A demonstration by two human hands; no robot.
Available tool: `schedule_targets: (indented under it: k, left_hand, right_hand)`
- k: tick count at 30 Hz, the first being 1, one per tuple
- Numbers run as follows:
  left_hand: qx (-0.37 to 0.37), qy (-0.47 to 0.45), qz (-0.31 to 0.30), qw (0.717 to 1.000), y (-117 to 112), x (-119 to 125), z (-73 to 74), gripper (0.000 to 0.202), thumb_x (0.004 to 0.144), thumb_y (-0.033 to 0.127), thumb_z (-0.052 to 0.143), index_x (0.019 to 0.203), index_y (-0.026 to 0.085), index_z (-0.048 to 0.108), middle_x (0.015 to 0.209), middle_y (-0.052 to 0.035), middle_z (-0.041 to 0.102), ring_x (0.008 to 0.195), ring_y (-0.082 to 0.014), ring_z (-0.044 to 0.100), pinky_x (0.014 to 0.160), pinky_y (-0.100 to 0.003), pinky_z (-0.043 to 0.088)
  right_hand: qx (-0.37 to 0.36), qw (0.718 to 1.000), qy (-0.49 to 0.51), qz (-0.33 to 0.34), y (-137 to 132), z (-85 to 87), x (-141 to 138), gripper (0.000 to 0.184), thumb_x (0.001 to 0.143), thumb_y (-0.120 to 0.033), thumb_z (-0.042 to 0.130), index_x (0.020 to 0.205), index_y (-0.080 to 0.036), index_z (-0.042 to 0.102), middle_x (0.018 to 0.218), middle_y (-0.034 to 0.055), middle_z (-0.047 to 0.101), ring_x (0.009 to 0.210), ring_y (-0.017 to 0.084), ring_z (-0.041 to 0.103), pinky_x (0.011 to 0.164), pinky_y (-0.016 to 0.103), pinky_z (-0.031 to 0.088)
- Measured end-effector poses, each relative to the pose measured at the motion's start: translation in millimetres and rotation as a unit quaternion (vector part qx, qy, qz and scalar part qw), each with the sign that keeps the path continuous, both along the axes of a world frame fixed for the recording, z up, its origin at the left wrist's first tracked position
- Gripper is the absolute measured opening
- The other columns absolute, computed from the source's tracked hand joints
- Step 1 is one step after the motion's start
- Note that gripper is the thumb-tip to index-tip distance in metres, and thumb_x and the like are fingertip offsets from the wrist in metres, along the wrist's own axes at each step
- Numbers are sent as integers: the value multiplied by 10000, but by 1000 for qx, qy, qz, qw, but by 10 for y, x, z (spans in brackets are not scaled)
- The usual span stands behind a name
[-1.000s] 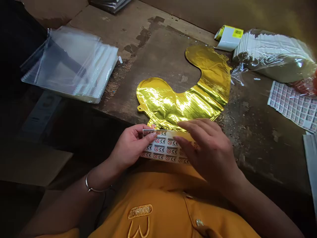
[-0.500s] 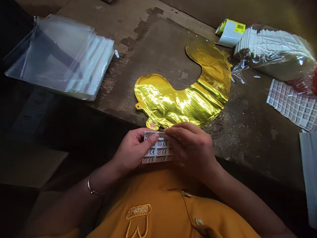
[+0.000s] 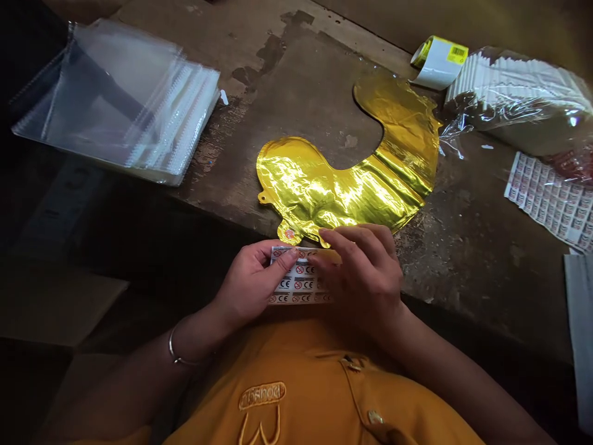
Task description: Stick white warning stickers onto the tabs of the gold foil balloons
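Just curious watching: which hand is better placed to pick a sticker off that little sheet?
Probably the right hand: its fingertips lie on the sticker sheet near the top edge, while the left hand grips the sheet's left side, thumb on top.

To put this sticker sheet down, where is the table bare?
The table is bare between the clear bags and the gold balloon, and between balloon and loose sticker sheets. The far right corner is crowded by a wrapped pack.
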State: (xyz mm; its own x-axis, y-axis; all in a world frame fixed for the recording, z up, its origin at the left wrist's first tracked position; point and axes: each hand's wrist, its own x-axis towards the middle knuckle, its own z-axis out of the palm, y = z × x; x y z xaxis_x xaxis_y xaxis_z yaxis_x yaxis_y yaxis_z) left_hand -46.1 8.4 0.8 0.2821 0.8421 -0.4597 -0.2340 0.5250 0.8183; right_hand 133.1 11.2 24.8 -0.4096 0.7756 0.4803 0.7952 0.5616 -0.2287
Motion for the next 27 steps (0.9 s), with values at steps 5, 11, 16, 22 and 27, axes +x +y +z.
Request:
schedule_targets:
  k: [5,11,16,22,27]
  left_hand:
    - [33,23,1,999,8,-7,-14,297,766,435,715,805,140,716,704,-17,686,617,-117,602,589,-217,517]
    - [-17,-70,-25,997,-8,-32,-53,299,765,421,730,888,149,716,783,-34,725,669,-138,659,680,-261,563]
    - [-48,-81,-48,994,-3,-42,-164,347,810,451,669,961,140,693,827,-69,737,680,-178,683,665,-315,573]
    - [432,295,-39,851,32,-191,-27,126,863,229,604,898,199,722,865,-46,741,824,-176,674,760,-293,532]
    - [628,449,-138,621,212,-261,-28,156,867,142,569,932,199,699,1184,-62,693,1140,-244,615,1063,-446,387]
  right_hand:
    - [-33,999,5,1,16,39,-18,135,824,-210,648,953,-251,653,855,24,693,828,197,557,794,357,468]
    - [41,998,-10,53,-37,-74,46,242,797,-170,655,1020,-266,641,898,21,713,882,214,585,771,376,439]
    - [26,997,7,75,-67,-31,16,200,805,-144,622,969,-259,625,879,25,697,848,200,599,747,361,457]
    - [-121,965,202,-110,288,228,59,51,829,-217,635,794,-253,630,810,17,662,751,170,604,683,330,482]
    - [-255,941,197,-105,590,81,13,85,775,-239,673,698,-206,664,728,8,645,727,165,598,698,329,471]
